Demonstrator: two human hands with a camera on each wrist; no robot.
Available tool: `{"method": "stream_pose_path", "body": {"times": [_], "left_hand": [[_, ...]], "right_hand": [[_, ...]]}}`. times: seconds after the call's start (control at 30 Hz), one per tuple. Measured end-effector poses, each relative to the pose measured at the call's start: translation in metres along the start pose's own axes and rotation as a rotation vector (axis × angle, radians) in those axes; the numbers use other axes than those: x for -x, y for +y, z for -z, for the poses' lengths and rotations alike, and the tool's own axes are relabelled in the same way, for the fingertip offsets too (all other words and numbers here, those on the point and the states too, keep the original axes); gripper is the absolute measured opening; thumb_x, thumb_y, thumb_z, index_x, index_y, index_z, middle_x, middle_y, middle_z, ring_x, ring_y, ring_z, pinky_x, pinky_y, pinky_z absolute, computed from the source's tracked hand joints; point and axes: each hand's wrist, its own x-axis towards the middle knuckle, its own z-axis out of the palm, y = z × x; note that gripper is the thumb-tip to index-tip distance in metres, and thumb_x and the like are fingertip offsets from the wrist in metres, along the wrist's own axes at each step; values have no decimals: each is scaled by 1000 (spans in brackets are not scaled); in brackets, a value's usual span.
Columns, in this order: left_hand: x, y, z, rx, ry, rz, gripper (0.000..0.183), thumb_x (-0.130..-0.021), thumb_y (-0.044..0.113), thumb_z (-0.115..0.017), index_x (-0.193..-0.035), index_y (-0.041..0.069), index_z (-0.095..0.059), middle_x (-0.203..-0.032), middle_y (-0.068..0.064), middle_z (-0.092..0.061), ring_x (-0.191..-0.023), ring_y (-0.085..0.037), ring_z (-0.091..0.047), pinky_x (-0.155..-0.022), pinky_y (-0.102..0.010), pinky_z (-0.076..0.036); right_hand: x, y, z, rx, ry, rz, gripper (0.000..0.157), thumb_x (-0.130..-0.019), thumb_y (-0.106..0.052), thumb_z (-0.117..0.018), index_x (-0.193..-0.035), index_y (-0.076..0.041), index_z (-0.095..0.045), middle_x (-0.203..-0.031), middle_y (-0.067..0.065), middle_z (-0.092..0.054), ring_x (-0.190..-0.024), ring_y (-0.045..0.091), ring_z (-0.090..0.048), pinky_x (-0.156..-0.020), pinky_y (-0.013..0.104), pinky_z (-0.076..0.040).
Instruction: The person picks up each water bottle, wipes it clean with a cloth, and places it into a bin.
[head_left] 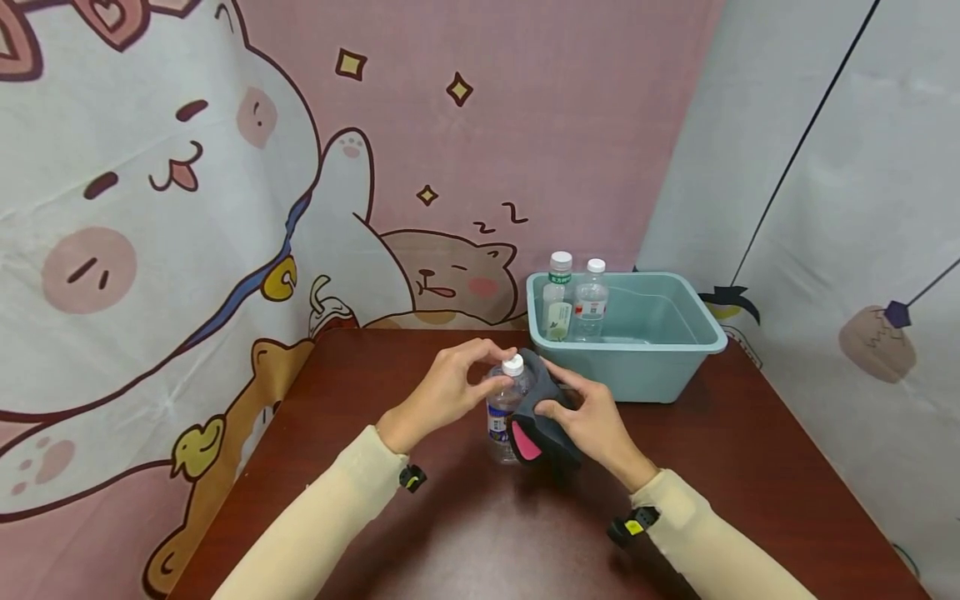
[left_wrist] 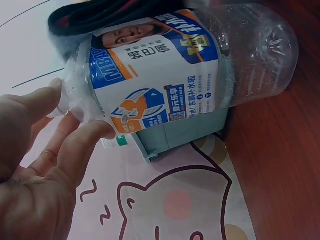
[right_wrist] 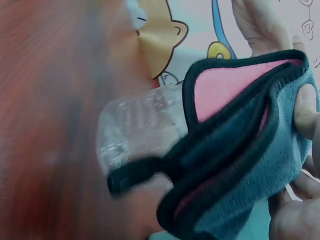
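Observation:
A clear plastic bottle [head_left: 497, 422] with a white cap [head_left: 513, 365] stands upright in front of me. My left hand [head_left: 457, 383] grips its top around the neck and shoulder, thumb and fingers on either side. The wrapped label [left_wrist: 165, 75], blue, white and orange with a printed face, shows in the left wrist view. My right hand [head_left: 600, 421] holds a folded grey cloth [head_left: 551, 417] against the bottle's right side. Black edging, a pink inner face and a small black loop [right_wrist: 134, 175] show on the cloth in the right wrist view. It covers part of the bottle there.
At the back right of the dark red table [head_left: 367, 375] stands a light blue-green tub [head_left: 622, 375]. Two capped bottles, one with a green label [head_left: 558, 321] and one with a red-and-white label [head_left: 591, 308], stand in its left end. Cartoon-printed sheets [head_left: 570, 125] hang behind the table.

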Motion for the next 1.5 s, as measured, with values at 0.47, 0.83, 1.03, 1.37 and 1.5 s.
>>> {"method": "stream_pose_path", "body": {"times": [0.47,0.83,1.03,1.37,1.5], "left_hand": [[1,-4,1,-4,-18,-7,37,-103,11,-90,-138,10,-80,-146,-6,-82,-134,-22,-80,-124,-41,-61],[1,-3,1,-10,-21,-21,37,-103,12,-91,-137,9,-78,-145,-8,-82,-131,-25,-82,-120,-43,-64],[1,0,2,-15,-25,-5,35,-103,12,-91,-135,11,-77,-145,-7,-82,-133,-25,-81,-120,-41,-64],[0,0,1,-25,-24,-5,37,-101,11,-93,-134,10,-76,-148,-9,-82,-130,-27,-82,-97,-45,-73],[1,1,0,-7,-33,5,36,-102,11,-92,-134,9,-75,-150,-10,-81,-129,-30,-82,-94,-49,-74]], "right_hand": [[-16,-35,-4,232,6,95,68,-101,-32,-94,-163,-24,-69,-165,4,-73,-139,29,-64,-109,60,-64],[-16,-33,5,301,-47,125,72,-100,-33,-94,-166,-23,-67,-165,0,-72,-138,31,-70,-107,59,-66],[-12,-23,10,306,-76,115,74,-100,-31,-93,-167,-18,-65,-165,7,-72,-139,36,-76,-109,61,-67],[-3,8,10,267,-120,62,74,-96,-22,-95,-164,-11,-67,-162,11,-73,-148,38,-74,-118,60,-62],[4,27,6,276,-169,38,67,-99,-19,-94,-160,-10,-70,-160,12,-74,-148,37,-73,-120,59,-60]]}}
